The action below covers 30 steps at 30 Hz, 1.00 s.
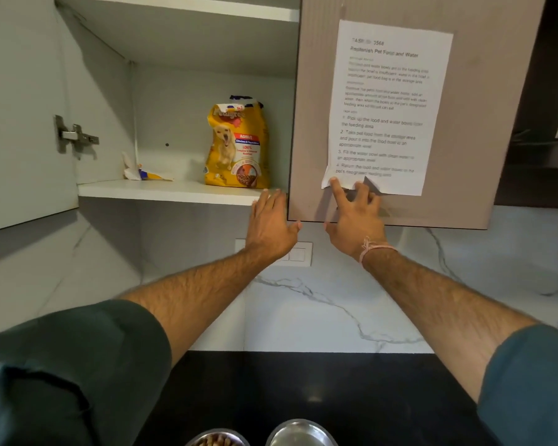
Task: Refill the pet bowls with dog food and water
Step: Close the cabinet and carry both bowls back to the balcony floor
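Note:
A yellow dog food bag [237, 146] stands upright on the white shelf [174, 192] of an open wall cabinet. My left hand [271, 225] is raised just below the shelf's front edge, fingers spread, holding nothing. My right hand [355, 214] presses its fingers on the lower edge of a printed paper sheet [387, 104] stuck to the closed cabinet door [464, 156]. At the bottom edge, two steel bowls rest on the black counter [303, 381]: the left bowl [218, 439] holds brown kibble, the right bowl [303, 432] looks empty.
A torn wrapper scrap [145, 172] lies at the shelf's left. The open door [16, 123] with its hinge [74, 135] hangs at left. A white switch plate [298, 254] sits on the marble backsplash [335, 300].

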### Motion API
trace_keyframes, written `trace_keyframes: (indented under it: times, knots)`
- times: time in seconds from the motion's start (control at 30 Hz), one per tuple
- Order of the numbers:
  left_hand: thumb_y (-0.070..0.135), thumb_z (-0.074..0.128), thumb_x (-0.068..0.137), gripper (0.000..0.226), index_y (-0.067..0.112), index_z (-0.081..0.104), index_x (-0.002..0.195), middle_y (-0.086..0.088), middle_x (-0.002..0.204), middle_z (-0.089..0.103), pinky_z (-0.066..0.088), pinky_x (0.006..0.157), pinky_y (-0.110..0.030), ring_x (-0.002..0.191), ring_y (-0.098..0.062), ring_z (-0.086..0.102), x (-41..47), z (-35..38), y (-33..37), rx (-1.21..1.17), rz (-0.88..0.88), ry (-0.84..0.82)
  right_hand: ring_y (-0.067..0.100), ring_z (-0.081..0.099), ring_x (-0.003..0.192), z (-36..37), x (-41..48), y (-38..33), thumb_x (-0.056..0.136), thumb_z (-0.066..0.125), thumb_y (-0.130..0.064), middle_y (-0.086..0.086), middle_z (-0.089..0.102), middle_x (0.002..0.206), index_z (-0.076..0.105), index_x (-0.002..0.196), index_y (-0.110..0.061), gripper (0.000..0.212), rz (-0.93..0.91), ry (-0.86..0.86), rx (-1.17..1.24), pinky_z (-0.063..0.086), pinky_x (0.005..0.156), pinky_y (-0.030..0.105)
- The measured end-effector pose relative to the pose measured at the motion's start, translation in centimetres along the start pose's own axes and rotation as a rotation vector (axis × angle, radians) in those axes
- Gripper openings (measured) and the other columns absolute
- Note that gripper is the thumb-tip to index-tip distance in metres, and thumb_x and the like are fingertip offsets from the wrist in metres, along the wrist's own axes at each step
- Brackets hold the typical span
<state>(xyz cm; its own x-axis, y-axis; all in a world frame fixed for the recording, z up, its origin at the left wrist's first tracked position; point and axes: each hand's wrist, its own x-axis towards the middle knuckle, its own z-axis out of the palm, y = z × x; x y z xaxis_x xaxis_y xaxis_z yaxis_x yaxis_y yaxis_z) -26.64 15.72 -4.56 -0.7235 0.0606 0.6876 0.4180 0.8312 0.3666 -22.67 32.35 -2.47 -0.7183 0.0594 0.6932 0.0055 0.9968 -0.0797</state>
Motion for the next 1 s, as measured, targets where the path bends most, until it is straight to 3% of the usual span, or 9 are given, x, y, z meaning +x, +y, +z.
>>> trace_keyframes:
  times: [0.07,0.17,0.27,0.43,0.57,0.7,0.83,0.93,1.0]
  knots:
    - [0.039,0.067,0.098,0.076,0.019,0.028,0.160,-0.005,0.169,0.027,0.025,0.123,-0.042,0.157,-0.026,0.021,-2.1,-0.9,-1.0,-0.132,-0.071,0.006,0.050,0.030,0.135,-0.7,0.1,-0.4,0.093,0.070,-0.037,0.023,0.020,0.156,0.012,0.163,-0.032,0.091,0.015,-0.042,0.070,0.045,0.106,0.057]
    - [0.036,0.069,0.097,0.062,0.020,0.041,0.150,-0.007,0.155,0.044,0.042,0.105,-0.034,0.138,-0.024,0.046,-7.0,-3.0,-4.4,-0.311,-0.275,0.061,0.051,0.029,0.138,-1.8,-0.4,-1.9,0.092,0.070,-0.032,0.025,0.026,0.152,0.023,0.160,-0.025,0.083,0.020,-0.068,0.151,0.040,0.110,0.056]
    - [0.036,0.067,0.099,0.044,0.023,0.049,0.136,-0.004,0.141,0.056,0.044,0.089,-0.027,0.113,-0.015,0.054,-13.3,-6.2,-9.4,-0.417,-0.545,0.116,0.048,0.033,0.140,-2.8,-2.1,-5.7,0.092,0.069,-0.032,0.024,0.029,0.156,0.031,0.156,-0.017,0.075,-0.069,-0.064,0.219,0.041,0.112,0.055]
    - [0.037,0.065,0.098,0.034,0.012,0.060,0.121,-0.009,0.108,0.068,0.047,0.075,-0.032,0.090,-0.027,0.064,-21.4,-15.1,-14.1,-0.568,-0.939,0.384,0.048,0.044,0.136,-7.0,-6.5,-15.7,0.096,0.067,-0.031,0.020,0.024,0.160,0.036,0.154,-0.012,0.069,-0.368,-0.107,0.538,0.044,0.112,0.052]
    - [0.028,0.057,0.104,0.025,0.004,0.060,0.113,-0.011,0.095,0.059,0.043,0.059,-0.031,0.070,-0.020,0.054,-25.3,-23.7,-13.5,-0.725,-0.927,0.614,0.040,0.051,0.131,-12.4,-10.8,-22.4,0.095,0.068,-0.027,0.015,0.038,0.153,0.046,0.148,-0.011,0.060,-0.600,-0.080,0.777,0.046,0.110,0.045]
    - [0.022,0.063,0.101,0.039,0.008,0.046,0.134,-0.010,0.100,0.064,0.051,0.063,-0.031,0.069,-0.021,0.064,-28.4,-30.6,-11.0,-0.738,-0.822,0.801,0.037,0.053,0.131,-17.4,-14.9,-26.8,0.094,0.068,-0.025,0.012,0.038,0.154,0.045,0.148,-0.014,0.060,-0.769,-0.065,0.878,0.045,0.109,0.040]
    - [0.010,0.062,0.099,0.067,0.018,0.030,0.157,-0.016,0.126,0.066,0.060,0.084,-0.038,0.085,-0.024,0.073,-30.0,-34.4,-8.4,-0.728,-0.741,0.756,0.035,0.060,0.122,-21.2,-17.9,-29.1,0.096,0.067,-0.028,0.012,0.038,0.154,0.040,0.151,-0.021,0.062,-0.885,-0.056,0.922,0.054,0.099,0.043]
    - [-0.004,0.055,0.097,0.077,0.024,0.025,0.161,-0.019,0.131,0.063,0.061,0.092,-0.043,0.103,-0.032,0.074,-30.5,-35.5,-6.2,-0.750,-0.738,0.695,0.033,0.064,0.114,-23.2,-19.4,-29.6,0.097,0.066,-0.030,0.013,0.042,0.152,0.035,0.153,-0.028,0.063,-0.942,-0.059,0.914,0.058,0.088,0.040]
    - [-0.009,0.052,0.095,0.074,0.021,0.030,0.159,-0.020,0.129,0.063,0.061,0.092,-0.044,0.107,-0.033,0.072,-30.8,-35.6,-4.7,-0.758,-0.741,0.652,0.035,0.063,0.118,-24.0,-20.0,-29.4,0.097,0.064,-0.029,0.014,0.041,0.153,0.034,0.153,-0.031,0.063,-0.963,-0.067,0.895,0.057,0.091,0.042]
